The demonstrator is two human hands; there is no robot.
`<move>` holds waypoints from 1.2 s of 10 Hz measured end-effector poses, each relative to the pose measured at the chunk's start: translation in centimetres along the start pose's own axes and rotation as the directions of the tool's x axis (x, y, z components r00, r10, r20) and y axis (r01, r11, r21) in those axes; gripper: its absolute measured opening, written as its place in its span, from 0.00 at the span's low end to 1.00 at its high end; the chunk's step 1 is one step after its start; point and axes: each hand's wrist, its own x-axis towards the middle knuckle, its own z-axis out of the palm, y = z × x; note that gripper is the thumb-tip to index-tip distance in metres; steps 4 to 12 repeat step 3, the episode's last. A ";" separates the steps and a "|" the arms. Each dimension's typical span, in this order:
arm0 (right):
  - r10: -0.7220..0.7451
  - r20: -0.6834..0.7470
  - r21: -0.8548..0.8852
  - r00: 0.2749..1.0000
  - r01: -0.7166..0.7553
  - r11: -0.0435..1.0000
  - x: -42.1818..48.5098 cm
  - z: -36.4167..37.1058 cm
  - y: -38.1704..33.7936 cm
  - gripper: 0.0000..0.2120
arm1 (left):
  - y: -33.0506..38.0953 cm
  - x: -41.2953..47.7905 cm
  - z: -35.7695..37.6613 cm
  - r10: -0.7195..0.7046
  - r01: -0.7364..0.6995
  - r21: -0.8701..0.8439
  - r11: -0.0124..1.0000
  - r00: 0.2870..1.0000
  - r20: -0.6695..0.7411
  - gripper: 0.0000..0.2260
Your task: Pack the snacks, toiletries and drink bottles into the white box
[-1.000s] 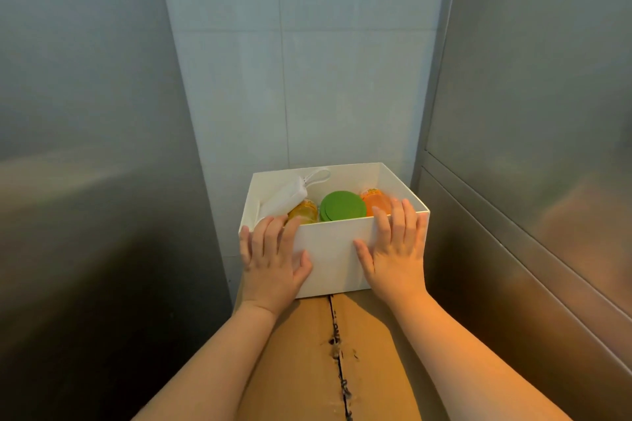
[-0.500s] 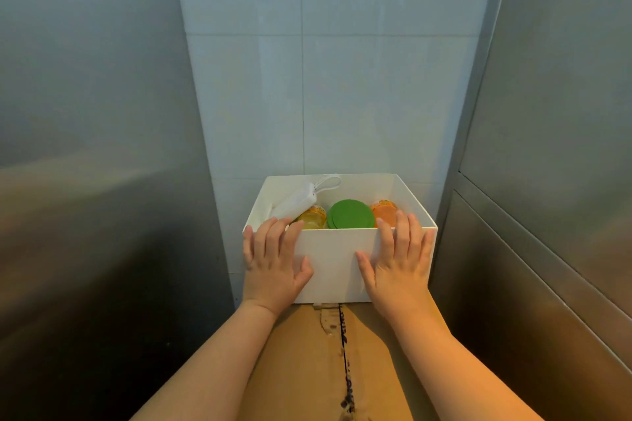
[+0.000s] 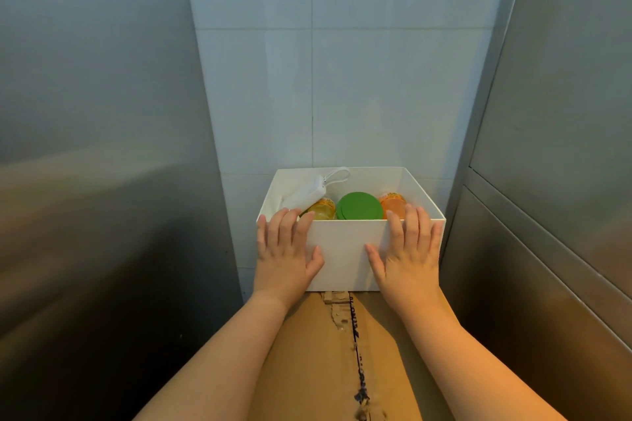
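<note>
The white box (image 3: 345, 249) stands at the far end of a cardboard carton (image 3: 328, 352), close to the tiled wall. Inside it I see a white pouch with a loop strap (image 3: 304, 196), a yellow drink bottle (image 3: 323, 209), a round green lid (image 3: 359, 206) and an orange drink bottle (image 3: 392, 204). My left hand (image 3: 285, 249) presses flat on the box's near wall at the left, fingers straight up to the rim. My right hand (image 3: 407, 251) presses flat on the same wall at the right.
Steel panels (image 3: 102, 181) close in on the left, and another steel panel (image 3: 547, 181) on the right. A white tiled wall (image 3: 342, 79) rises right behind the box. The carton's taped seam (image 3: 355, 345) runs toward me between my forearms.
The box and both hands have slid slightly farther along the carton toward the wall, and my view has shifted left. Hand positions on the box are unchanged.
</note>
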 end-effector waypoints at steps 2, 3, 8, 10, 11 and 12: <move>0.013 0.204 -0.086 0.979 0.005 0.996 -0.7 -3.4 -0.2 0.36 | 1.2 0.0 -3.9 -0.022 0.006 0.078 0.997 0.978 0.206 0.32; 0.025 0.348 -0.069 0.937 -0.001 0.998 -1.5 -5.1 -0.4 0.37 | 1.4 -1.1 -5.5 -0.028 0.042 -0.033 0.999 0.939 0.342 0.33; 0.025 0.348 -0.069 0.937 -0.001 0.998 -1.5 -5.1 -0.4 0.37 | 1.4 -1.1 -5.5 -0.028 0.042 -0.033 0.999 0.939 0.342 0.33; 0.025 0.348 -0.069 0.937 -0.001 0.998 -1.5 -5.1 -0.4 0.37 | 1.4 -1.1 -5.5 -0.028 0.042 -0.033 0.999 0.939 0.342 0.33; 0.025 0.348 -0.069 0.937 -0.001 0.998 -1.5 -5.1 -0.4 0.37 | 1.4 -1.1 -5.5 -0.028 0.042 -0.033 0.999 0.939 0.342 0.33; 0.025 0.348 -0.069 0.937 -0.001 0.998 -1.5 -5.1 -0.4 0.37 | 1.4 -1.1 -5.5 -0.028 0.042 -0.033 0.999 0.939 0.342 0.33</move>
